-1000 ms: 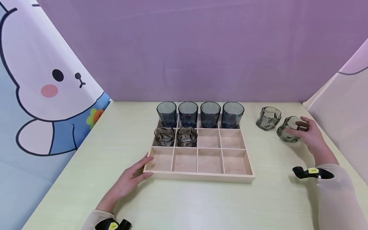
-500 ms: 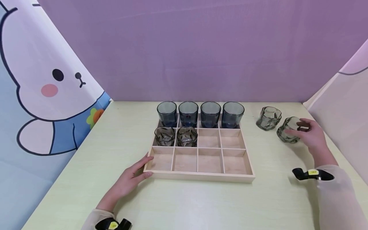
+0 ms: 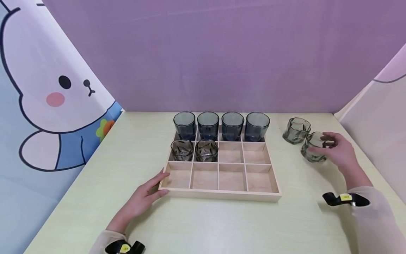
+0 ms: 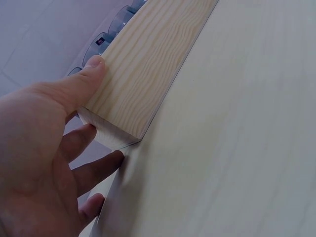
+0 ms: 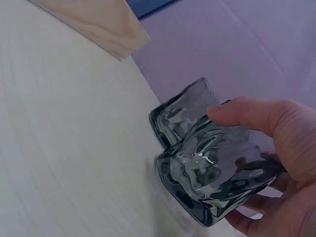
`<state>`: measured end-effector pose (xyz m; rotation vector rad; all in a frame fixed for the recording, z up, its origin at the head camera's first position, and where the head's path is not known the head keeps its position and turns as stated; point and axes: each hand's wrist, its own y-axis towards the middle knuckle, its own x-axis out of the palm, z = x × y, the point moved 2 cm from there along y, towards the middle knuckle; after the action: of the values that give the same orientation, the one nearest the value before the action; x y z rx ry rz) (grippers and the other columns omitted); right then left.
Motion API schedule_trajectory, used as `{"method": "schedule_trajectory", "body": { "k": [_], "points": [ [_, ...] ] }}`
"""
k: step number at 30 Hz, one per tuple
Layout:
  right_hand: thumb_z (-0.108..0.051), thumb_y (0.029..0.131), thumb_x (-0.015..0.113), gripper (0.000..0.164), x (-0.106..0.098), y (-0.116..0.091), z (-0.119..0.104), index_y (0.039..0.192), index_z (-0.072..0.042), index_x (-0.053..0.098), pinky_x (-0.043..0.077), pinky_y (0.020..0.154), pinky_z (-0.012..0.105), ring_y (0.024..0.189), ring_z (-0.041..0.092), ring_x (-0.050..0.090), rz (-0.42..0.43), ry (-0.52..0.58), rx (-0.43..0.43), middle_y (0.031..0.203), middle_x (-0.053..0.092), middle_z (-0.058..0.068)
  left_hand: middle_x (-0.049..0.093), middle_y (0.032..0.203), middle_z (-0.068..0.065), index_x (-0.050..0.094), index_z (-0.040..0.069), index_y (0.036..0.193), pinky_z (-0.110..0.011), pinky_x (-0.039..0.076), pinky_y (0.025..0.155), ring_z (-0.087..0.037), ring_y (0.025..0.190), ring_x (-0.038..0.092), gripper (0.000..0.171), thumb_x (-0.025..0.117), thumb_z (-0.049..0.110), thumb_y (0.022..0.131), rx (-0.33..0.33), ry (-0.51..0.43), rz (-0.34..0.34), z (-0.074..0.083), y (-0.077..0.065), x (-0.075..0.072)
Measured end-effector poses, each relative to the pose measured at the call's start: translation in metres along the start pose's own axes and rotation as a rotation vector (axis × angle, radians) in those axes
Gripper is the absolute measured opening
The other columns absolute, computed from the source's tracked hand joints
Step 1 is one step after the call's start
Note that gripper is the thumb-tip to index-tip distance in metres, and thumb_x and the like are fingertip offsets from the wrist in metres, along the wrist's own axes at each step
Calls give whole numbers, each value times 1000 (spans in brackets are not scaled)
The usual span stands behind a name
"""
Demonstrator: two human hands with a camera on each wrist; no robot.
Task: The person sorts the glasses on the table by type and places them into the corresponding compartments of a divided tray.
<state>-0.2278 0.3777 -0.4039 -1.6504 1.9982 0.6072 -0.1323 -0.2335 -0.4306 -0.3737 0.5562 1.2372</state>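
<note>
On the right side of the table my right hand point(image 3: 342, 152) grips a wavy grey glass tumbler point(image 5: 212, 170), thumb on one side and fingers round the other. Just behind it stands a second wavy tumbler point(image 3: 296, 130), overlapped by the first in the right wrist view. My left hand point(image 3: 142, 199) holds the front left corner of a compartmented wooden tray point(image 3: 222, 194); its thumb point(image 4: 91, 74) lies against the front wall. Several taller blue-grey glasses point(image 3: 232, 126) fill the tray's back row. Two wavy tumblers point(image 3: 206, 151) sit in the left compartments of the middle row.
A pale wooden table point(image 3: 215, 225) carries everything. Purple cloth point(image 3: 203, 56) rises along its back edge, and a sheet with a cartoon animal point(image 3: 60, 106) hangs at the left. A light panel point(image 3: 377, 116) borders the right side.
My right hand has shifted the gripped tumbler slightly left and toward me. The left hand, the tray and the other glasses have stayed put.
</note>
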Motion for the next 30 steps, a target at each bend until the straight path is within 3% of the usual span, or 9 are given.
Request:
{"method": "schedule_trajectory", "body": {
  "k": [12,19,22,27,30],
  "points": [
    [-32,79,87,86,12,-14,-42,146,0,42,41,73,23,102,21,49,-48,-97,-112,126,53,18,30,158,-16,50,15,147,-58,26,112,-39,143,28,56,68,29,95,6,14,4,-2,0,0],
    [-29,79,87,86,18,-19,-64,147,-2,41,38,87,40,120,38,47,-101,-99,-144,133,53,24,29,158,-16,50,15,147,-56,27,112,-38,143,29,57,68,30,95,5,18,3,-2,1,0],
    [-28,78,87,85,20,-21,-71,146,-2,43,40,86,34,114,26,52,-108,-97,-166,131,56,23,30,158,-17,50,15,147,-56,27,112,-39,143,29,56,68,28,96,9,19,4,-1,1,0],
    [-28,77,89,82,23,-26,-86,143,-4,47,41,74,19,95,7,52,-110,-105,-213,127,59,21,31,158,-16,51,16,146,-54,27,112,-37,143,30,54,68,25,96,7,13,7,1,0,0],
    [-25,75,90,81,25,-29,-94,142,-4,49,41,70,17,92,8,52,-113,-97,-244,125,61,21,31,158,-15,51,16,146,-54,27,112,-36,144,29,54,68,25,96,5,9,5,1,-1,0]
  ]
}}
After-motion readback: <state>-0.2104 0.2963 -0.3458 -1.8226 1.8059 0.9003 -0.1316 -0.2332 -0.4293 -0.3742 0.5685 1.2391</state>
